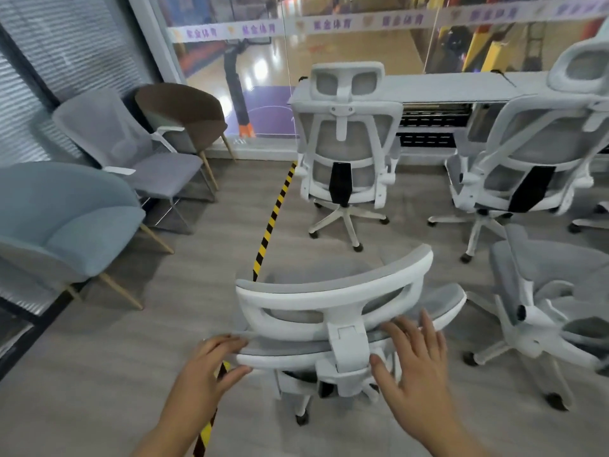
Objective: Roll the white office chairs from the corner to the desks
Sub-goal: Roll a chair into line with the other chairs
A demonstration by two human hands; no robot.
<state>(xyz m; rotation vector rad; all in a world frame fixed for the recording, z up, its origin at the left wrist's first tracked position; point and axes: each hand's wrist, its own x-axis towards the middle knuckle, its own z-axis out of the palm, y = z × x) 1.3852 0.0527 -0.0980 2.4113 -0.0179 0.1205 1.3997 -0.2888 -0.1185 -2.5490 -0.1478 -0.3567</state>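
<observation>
From the head view, your left hand [211,361] grips the top rail of the nearest white chair [333,311], while your right hand [412,354] lies flat and relaxed against it. Curl that right hand too, then push evenly toward the counter [445,87], steering past the parked chair [346,150].

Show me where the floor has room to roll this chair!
Bare floor lies left of the striped tape, between it and the blue armchair, and ahead of the held chair, before the chair at the desk. The right side is crowded: two more white chairs stand close together.
</observation>
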